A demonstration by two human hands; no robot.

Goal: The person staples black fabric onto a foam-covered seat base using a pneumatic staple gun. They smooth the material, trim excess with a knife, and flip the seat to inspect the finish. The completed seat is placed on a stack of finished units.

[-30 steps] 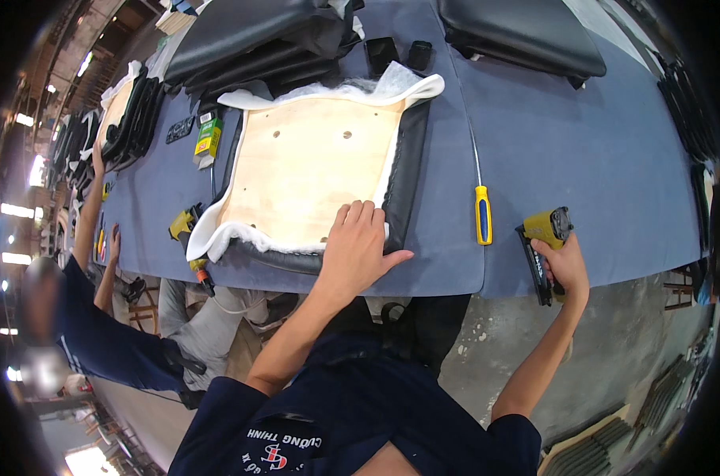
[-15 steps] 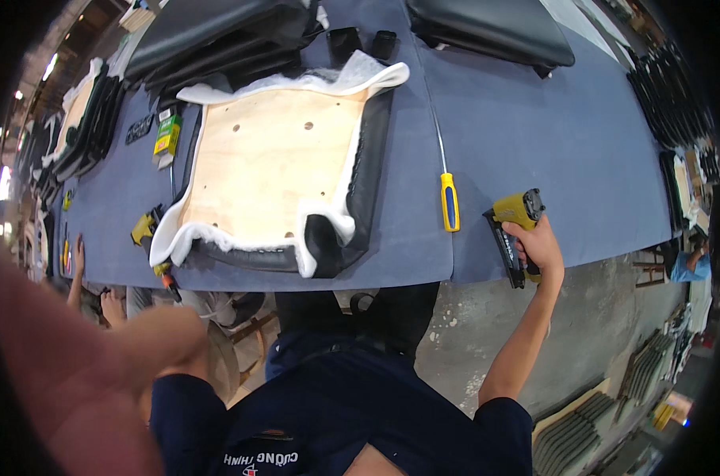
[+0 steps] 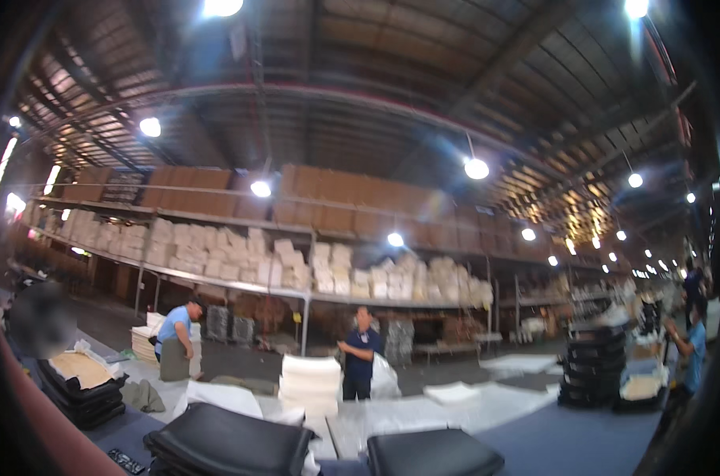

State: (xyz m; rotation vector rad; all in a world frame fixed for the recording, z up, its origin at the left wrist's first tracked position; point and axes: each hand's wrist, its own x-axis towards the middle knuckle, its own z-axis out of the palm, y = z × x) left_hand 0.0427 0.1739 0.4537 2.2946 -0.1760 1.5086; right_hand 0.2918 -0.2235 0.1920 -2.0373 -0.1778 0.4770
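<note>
A blurred, skin-coloured strip of my left hand or forearm runs along the lower left rim, very close to the camera; its fingers do not show. My right hand is out of the picture. Black padded seats lie stacked at the near edge of the view, left of the middle. Another black padded seat lies to their right. The blue-grey tabletop shows beside them. Neither the nail gun nor the screwdriver is visible now.
Seat stacks stand at the left and right. White foam sheets are piled beyond the table. Co-workers stand there: one in light blue, one in dark blue, another at right. Shelving holds white bundles and cardboard boxes.
The view has swung up from the table to the hall and ceiling. The seat with bare wood, my right hand and its nail gun have left the picture.
</note>
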